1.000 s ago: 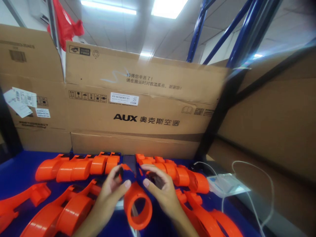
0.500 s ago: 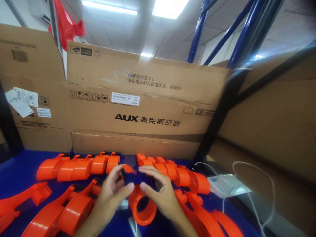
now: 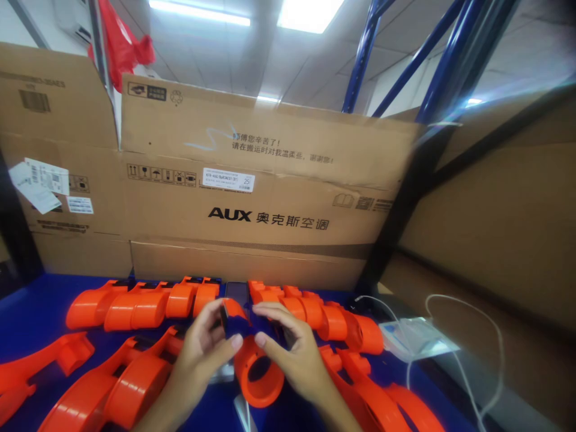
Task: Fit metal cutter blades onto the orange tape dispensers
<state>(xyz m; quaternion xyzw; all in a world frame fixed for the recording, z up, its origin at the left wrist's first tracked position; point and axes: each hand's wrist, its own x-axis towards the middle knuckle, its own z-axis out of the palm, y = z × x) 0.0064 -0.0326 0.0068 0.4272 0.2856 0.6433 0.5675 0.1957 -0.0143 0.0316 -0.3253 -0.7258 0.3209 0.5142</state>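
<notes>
An orange plastic part with an open round ring point(image 3: 260, 373) is between my two hands, low in the middle of the view. My left hand point(image 3: 204, 345) curls around its left side, thumb close to the top of the ring. A small orange piece with a dark edge point(image 3: 234, 309) shows at the left fingers. My right hand point(image 3: 294, 348) bends round from the other side, its thumb tip against the upper rim of the ring. Much of the part behind the thumbs is in shadow or covered by my fingers.
Orange ringed parts point(image 3: 180, 300) stand in rows on the blue surface point(image 3: 31, 300), left and right. Behind stands a cardboard box wall point(image 3: 270, 246). A dark phone-like object point(image 3: 237, 292) leans there. A clear pouch point(image 3: 418, 338) and white cable point(image 3: 500, 360) lie at right.
The ring has moved very slightly up and to the left. My left thumb has shifted a little away from it; both hands otherwise stay in place.
</notes>
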